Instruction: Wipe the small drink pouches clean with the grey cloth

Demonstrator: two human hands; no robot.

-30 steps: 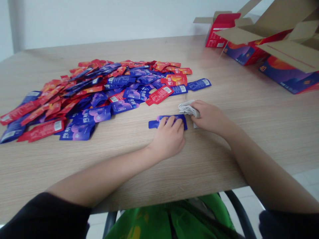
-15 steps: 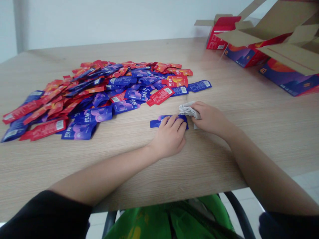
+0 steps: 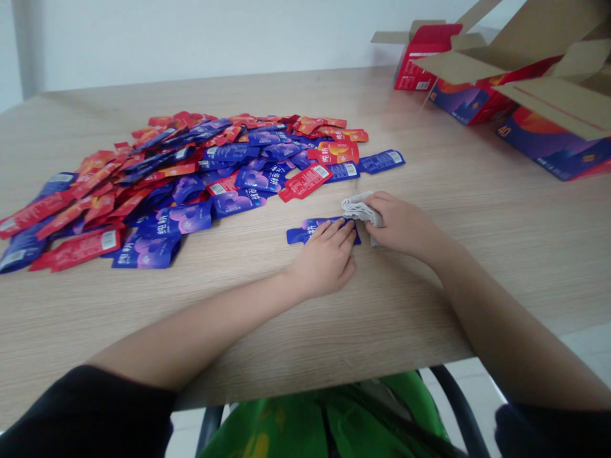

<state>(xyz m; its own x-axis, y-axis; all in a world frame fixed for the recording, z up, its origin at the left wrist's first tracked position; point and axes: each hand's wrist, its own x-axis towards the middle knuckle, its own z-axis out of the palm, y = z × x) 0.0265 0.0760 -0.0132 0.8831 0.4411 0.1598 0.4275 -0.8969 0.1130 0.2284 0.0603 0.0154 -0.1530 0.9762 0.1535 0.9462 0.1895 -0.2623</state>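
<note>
My left hand (image 3: pixel 327 257) rests on a single blue sachet (image 3: pixel 300 233) lying flat on the wooden table (image 3: pixel 477 210), fingers stretched along it and pressing it down. Just to its right, my right hand (image 3: pixel 405 224) is closed round a folded grey-white cloth (image 3: pixel 356 208), which touches the sachet's right end. A big heap of red and blue sachets (image 3: pixel 181 178) is spread over the table to the left and behind.
Open cardboard boxes printed red and blue (image 3: pixel 515 83) stand at the back right of the table. The table's near edge runs just below my forearms, with a chair and green fabric (image 3: pixel 324 420) beneath. A pale wall backs the table.
My left fingers have straightened out and slid slightly right along the blue sachet. The right hand with the cloth has barely moved.
</note>
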